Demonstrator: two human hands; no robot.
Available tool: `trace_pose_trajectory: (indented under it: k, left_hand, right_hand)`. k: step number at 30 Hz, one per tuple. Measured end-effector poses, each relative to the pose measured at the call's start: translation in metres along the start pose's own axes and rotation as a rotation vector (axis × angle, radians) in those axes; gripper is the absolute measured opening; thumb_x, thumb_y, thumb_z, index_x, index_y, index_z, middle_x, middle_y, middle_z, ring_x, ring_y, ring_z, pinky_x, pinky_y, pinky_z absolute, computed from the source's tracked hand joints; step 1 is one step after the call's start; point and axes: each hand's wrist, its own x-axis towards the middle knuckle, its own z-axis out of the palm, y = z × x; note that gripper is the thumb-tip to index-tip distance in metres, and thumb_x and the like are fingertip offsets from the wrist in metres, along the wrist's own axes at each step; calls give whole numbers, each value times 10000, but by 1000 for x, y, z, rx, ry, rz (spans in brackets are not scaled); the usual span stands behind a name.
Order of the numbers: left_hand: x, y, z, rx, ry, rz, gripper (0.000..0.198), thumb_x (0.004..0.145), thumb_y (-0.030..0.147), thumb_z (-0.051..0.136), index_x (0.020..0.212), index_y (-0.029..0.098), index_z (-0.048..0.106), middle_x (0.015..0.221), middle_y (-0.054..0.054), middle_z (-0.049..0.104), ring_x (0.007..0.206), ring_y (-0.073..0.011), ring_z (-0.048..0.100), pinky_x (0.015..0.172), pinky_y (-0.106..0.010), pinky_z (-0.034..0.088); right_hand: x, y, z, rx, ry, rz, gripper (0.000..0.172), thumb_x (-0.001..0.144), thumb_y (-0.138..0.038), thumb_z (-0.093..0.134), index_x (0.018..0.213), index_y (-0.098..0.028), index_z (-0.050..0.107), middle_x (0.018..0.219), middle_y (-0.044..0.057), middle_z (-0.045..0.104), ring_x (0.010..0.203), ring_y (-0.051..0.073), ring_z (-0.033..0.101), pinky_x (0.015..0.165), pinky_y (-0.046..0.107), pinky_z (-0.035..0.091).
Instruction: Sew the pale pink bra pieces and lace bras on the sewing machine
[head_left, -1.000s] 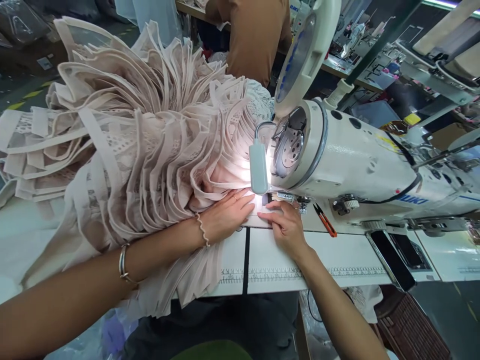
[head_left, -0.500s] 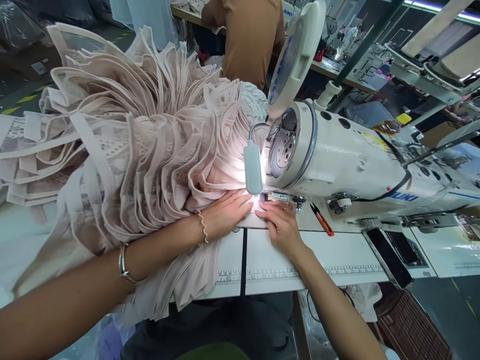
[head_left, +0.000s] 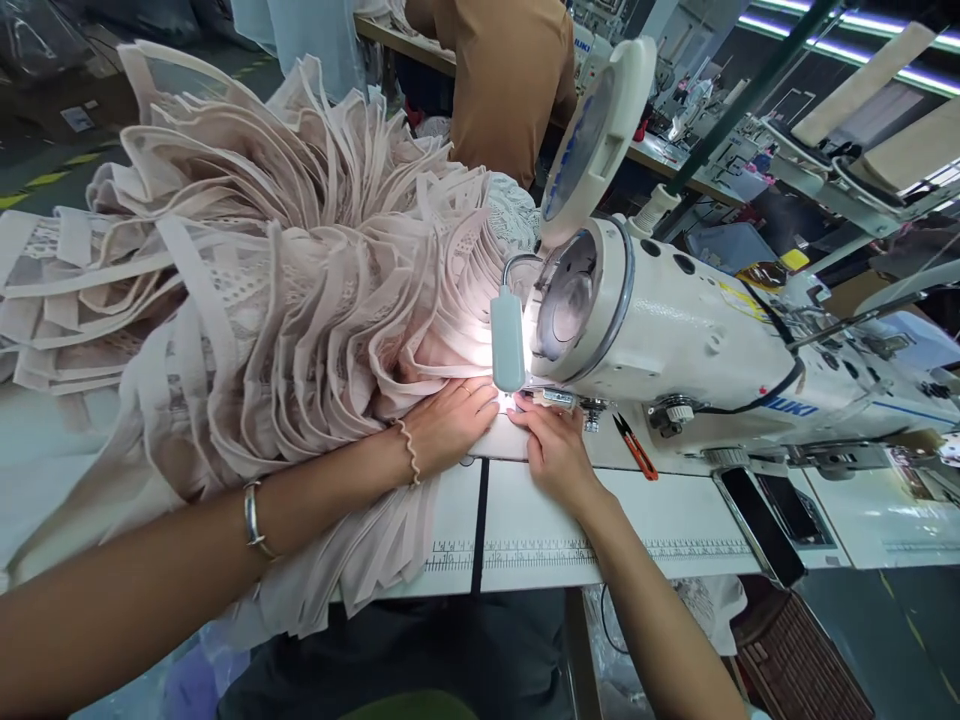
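My left hand (head_left: 454,415) lies with its fingers stretched flat on pale pink fabric (head_left: 420,375), close to the needle area of a white sewing machine (head_left: 667,300). My right hand (head_left: 556,445) is on the other side, fingers curled and thumb and forefinger pinching a small piece of the fabric's edge, mostly hidden under the fingers. A heap of pale pink, lace-trimmed garment pieces (head_left: 300,290) covers the table left of the machine and hangs over its front edge. A small lamp (head_left: 508,340) lights the sewing spot and hides the needle.
Orange-handled thread snips (head_left: 636,447) lie right of my right hand. A phone (head_left: 761,525) rests at the table's right. A printed ruler (head_left: 540,553) runs along the front edge. Behind, a person in a brown top (head_left: 499,85) stands near other machines.
The view has shifted slightly. The machine's round wheel face looks blurred now, where its holes showed clearly before. Both hands stay beside the needle area with little movement.
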Motion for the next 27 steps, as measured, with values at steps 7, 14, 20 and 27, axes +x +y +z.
trace_pose_trajectory:
  k: [7, 14, 20, 27]
  left_hand:
    - [1, 3, -3, 73, 15, -32, 178, 998, 144, 482, 966, 138, 657, 982, -80, 672, 938, -231, 568, 781, -339, 418]
    - [5, 4, -5, 78, -67, -94, 141, 963, 261, 616, 1020, 138, 655, 971, -90, 670, 974, -251, 576, 778, -336, 404]
    - [10, 6, -4, 65, -112, -180, 230, 929, 353, 682, 1003, 136, 655, 1016, -101, 670, 985, -263, 600, 792, -350, 421]
    - [10, 11, -5, 105, -58, -106, 179, 988, 217, 540, 1009, 92, 666, 954, -142, 670, 945, -276, 605, 808, -401, 416]
  right_hand:
    - [3, 3, 2, -40, -53, 12, 526, 849, -40, 389, 1260, -213, 668, 1310, 80, 676, 1075, 239, 614, 985, 419, 463]
    - [4, 4, 4, -162, -136, 10, 600, 863, -29, 332, 1371, -203, 599, 1370, 95, 641, 1069, 267, 610, 999, 474, 436]
    - [4, 4, 9, -162, -90, 19, 583, 862, -15, 334, 1354, -193, 590, 1317, 113, 668, 1119, 272, 594, 1052, 482, 388]
    - [18, 2, 8, -245, -126, 206, 532, 874, -83, 378, 1329, -216, 618, 1056, 151, 724, 1012, 331, 611, 973, 546, 400]
